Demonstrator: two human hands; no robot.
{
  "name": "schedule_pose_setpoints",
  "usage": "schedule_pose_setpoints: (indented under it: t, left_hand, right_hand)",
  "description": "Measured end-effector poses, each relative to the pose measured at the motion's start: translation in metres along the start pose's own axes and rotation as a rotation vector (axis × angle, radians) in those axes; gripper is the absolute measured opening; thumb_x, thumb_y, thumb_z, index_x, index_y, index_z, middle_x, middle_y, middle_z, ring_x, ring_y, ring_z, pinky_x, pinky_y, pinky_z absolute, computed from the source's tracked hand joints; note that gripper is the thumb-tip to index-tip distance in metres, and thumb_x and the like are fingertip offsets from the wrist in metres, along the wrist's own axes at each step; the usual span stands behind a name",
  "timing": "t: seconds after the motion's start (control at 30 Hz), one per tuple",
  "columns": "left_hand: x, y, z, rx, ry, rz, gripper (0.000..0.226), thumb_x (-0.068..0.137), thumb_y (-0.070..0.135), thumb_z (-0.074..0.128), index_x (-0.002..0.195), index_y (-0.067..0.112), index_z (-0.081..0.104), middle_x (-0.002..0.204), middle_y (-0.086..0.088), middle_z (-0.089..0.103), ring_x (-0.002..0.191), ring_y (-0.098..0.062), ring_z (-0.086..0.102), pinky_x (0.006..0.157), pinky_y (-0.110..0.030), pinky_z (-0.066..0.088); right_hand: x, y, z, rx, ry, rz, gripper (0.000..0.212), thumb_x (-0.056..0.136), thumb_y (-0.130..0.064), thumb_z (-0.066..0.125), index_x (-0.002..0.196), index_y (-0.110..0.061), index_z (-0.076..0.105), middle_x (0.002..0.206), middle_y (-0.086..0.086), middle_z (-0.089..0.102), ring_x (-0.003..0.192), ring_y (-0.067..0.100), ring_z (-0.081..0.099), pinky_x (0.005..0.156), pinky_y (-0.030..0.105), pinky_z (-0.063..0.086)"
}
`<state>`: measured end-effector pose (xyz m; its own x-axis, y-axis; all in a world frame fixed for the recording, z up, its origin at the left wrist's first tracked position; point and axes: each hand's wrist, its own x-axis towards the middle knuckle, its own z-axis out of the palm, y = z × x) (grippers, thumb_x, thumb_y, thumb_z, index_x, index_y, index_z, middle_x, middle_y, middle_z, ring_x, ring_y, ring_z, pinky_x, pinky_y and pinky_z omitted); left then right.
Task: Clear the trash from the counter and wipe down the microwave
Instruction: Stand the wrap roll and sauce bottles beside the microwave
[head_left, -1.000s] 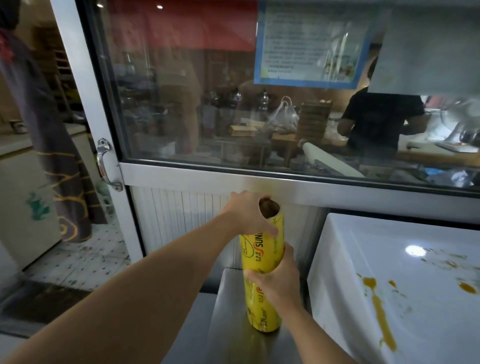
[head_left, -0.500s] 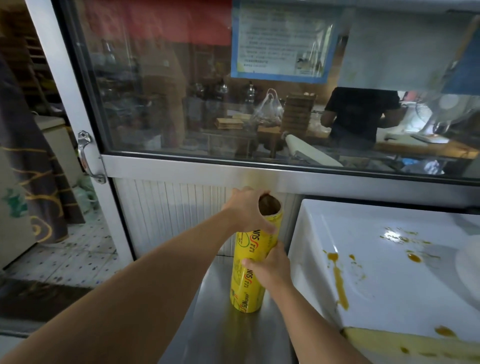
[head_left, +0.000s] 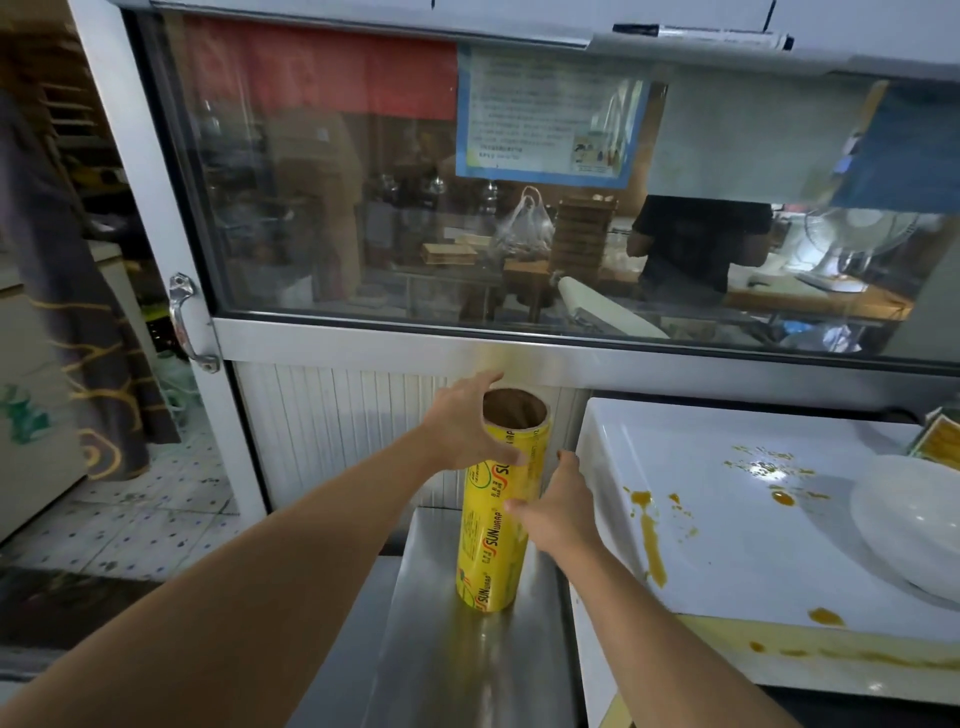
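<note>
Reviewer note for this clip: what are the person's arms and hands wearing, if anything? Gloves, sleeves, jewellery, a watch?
Nothing shows on either arm. The left hand and right hand are bare, with no gloves and no rings that can be made out. Both forearms are uncovered as far back as the picture's lower edge, so no sleeve or cuff is in view, and neither wrist carries a watch or band.

Both my arms are bare right down from the frame's bottom edge, with no sleeves in sight. My left hand (head_left: 460, 431) and right hand (head_left: 558, 512) are bare too: 2 hands with short, unpainted nails.
</note>
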<state>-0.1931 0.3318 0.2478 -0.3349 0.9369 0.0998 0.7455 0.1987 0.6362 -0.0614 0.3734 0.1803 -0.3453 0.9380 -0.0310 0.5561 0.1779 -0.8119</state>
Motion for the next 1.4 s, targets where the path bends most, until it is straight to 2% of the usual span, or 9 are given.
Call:
schedule_pose_setpoints:
  t: [0.13,0.27,0.53,0.67,0.77,0.87,1.03,1.27,1.4]
  left_hand:
    - [-0.015,-0.004,-0.018,-0.027,0.005,-0.026,0.108,0.063,0.028,0.087,0.148,0.023,0.021,0.151,-0.002,0.031,0.139,-0.027,0.027,0.113,-0.047,0.028]
    - [-0.023,-0.009,-0.022,-0.068,0.004,-0.062,0.109,0.063,0.027,0.087,0.148,0.023,0.019,0.149,-0.003,0.034,0.138,-0.028,0.029,0.111,-0.048,0.030]
    - [-0.016,-0.016,0.003,-0.177,-0.016,-0.103,0.108,0.065,0.021,0.085,0.148,0.018,0.017,0.146,-0.002,0.039,0.133,-0.024,0.038,0.105,-0.038,0.035]
    - [-0.006,-0.019,0.016,-0.184,-0.012,-0.123,0.105,0.067,0.021,0.084,0.148,0.015,0.017,0.142,0.000,0.044,0.128,-0.022,0.045,0.099,-0.033,0.039]
    - [0.003,-0.026,0.022,-0.192,0.007,-0.114,0.092,0.062,0.023,0.087,0.137,0.020,0.034,0.125,0.002,0.057,0.115,-0.017,0.053,0.092,-0.028,0.043]
    - [0.008,-0.030,0.026,-0.201,0.030,-0.114,0.090,0.057,0.025,0.089,0.132,0.021,0.040,0.117,0.002,0.061,0.111,-0.018,0.057,0.095,-0.040,0.050]
    - [0.016,-0.027,0.029,-0.215,0.034,-0.118,0.085,0.056,0.020,0.089,0.127,0.021,0.043,0.114,0.003,0.062,0.108,-0.017,0.058,0.093,-0.039,0.051]
    - [0.045,-0.012,0.032,-0.220,0.019,-0.098,0.080,0.060,0.020,0.088,0.126,0.022,0.042,0.115,0.003,0.062,0.104,-0.015,0.057,0.085,-0.031,0.050]
    - [0.065,-0.005,0.040,-0.253,0.034,-0.081,0.080,0.059,0.016,0.088,0.125,0.020,0.043,0.113,0.002,0.062,0.106,-0.016,0.057,0.088,-0.032,0.050]
  right_hand:
    - [-0.004,-0.020,-0.027,-0.052,0.054,-0.034,0.086,0.075,-0.009,0.075,0.144,-0.011,0.024,0.140,0.011,0.043,0.126,0.029,0.046,0.092,0.033,0.048]
    - [-0.004,-0.040,-0.055,-0.107,0.055,-0.083,0.070,0.082,-0.008,0.066,0.142,-0.011,0.029,0.139,0.012,0.042,0.126,0.028,0.044,0.085,0.024,0.039]
    - [0.022,-0.054,-0.069,-0.200,-0.003,-0.170,0.048,0.093,-0.029,0.054,0.137,-0.014,0.044,0.138,0.007,0.050,0.125,0.024,0.047,0.095,0.028,0.038]
    - [0.041,-0.058,-0.064,-0.255,-0.111,-0.187,0.038,0.092,-0.031,0.055,0.126,-0.014,0.056,0.122,0.007,0.060,0.106,0.020,0.055,0.083,0.024,0.040]
    - [0.054,-0.063,-0.058,-0.213,-0.126,-0.209,0.027,0.089,-0.022,0.060,0.114,-0.013,0.064,0.092,0.000,0.063,0.079,0.016,0.060,0.077,0.031,0.053]
    - [0.062,-0.062,-0.055,-0.190,-0.110,-0.209,0.019,0.086,-0.008,0.060,0.103,-0.012,0.067,0.074,-0.004,0.057,0.064,0.016,0.063,0.070,0.033,0.059]
    - [0.072,-0.060,-0.056,-0.310,-0.083,-0.284,0.014,0.082,-0.002,0.057,0.087,0.000,0.070,0.081,0.017,0.067,0.068,0.028,0.068,0.065,0.041,0.060]
    - [0.102,-0.063,-0.070,-0.433,-0.045,-0.303,0.014,0.079,-0.004,0.056,0.083,-0.006,0.070,0.076,0.012,0.065,0.069,0.027,0.065,0.066,0.038,0.059]
    - [0.121,-0.061,-0.077,-0.447,-0.010,-0.290,0.013,0.078,-0.006,0.057,0.077,-0.006,0.070,0.071,0.011,0.064,0.067,0.027,0.065,0.064,0.035,0.058]
